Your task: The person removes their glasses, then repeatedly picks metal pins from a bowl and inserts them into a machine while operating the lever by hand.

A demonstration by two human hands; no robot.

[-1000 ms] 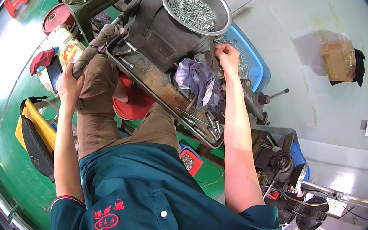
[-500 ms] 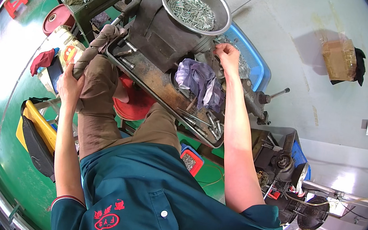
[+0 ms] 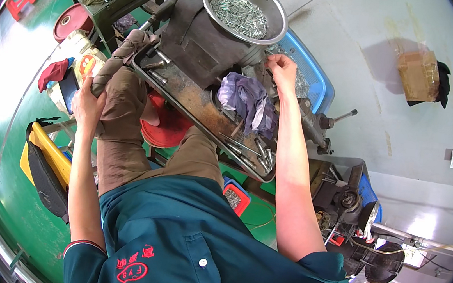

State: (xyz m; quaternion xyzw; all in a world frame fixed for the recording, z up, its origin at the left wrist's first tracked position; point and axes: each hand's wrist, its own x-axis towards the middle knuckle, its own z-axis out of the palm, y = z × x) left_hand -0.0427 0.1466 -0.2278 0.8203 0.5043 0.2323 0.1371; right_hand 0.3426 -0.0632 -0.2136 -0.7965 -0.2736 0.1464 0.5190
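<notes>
My left hand (image 3: 88, 106) is wrapped round the lower end of a long lever (image 3: 116, 63) bound in brown cloth, beside my thigh. At the dark bench machine (image 3: 193, 41), the fingers of my right hand (image 3: 282, 72) are pinched together close to its working end. Whatever sits between those fingertips is too small to make out. On top of the machine rests a steel bowl (image 3: 281, 26) heaped with small metal pins (image 3: 239, 16). A crumpled purple-grey rag (image 3: 248, 102) lies just below my right hand.
Behind my right hand, a blue basket (image 3: 323, 88) holds more metal pieces. The machine's metal tray (image 3: 185, 105) carries loose tools and rods (image 3: 261, 154). Under it stand a red stool (image 3: 163, 128) and a small red bin (image 3: 236, 196). Another machine (image 3: 346, 199) is at right.
</notes>
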